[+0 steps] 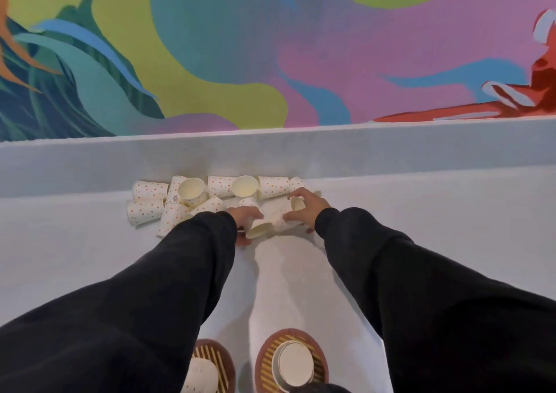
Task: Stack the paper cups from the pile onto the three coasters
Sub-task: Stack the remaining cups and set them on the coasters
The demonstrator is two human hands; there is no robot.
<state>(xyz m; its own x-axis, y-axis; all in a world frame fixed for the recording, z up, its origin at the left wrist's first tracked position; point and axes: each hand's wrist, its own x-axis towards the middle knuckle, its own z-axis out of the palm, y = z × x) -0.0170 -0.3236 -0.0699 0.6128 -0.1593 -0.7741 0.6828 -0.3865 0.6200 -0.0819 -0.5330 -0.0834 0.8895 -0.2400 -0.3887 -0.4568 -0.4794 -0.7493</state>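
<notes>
A pile of white paper cups with small red and yellow dots [192,195] lies on its sides along the back of the pale table. My left hand [245,216] grips a paper cup [259,230] lying with its mouth toward me. My right hand [305,204] closes on another paper cup [285,222] beside it. Near the bottom edge sit two round brown striped coasters: the middle coaster [320,353] holds an upside-down cup stack [293,365], and the left coaster [218,359] holds a dotted cup [200,376]. A third coaster is hidden.
A raised pale ledge [391,155] runs behind the pile, with a brightly painted wall [270,46] above it. My black sleeves [135,302] cover much of the near table. Bare table surface [436,212] spreads to the right of the pile.
</notes>
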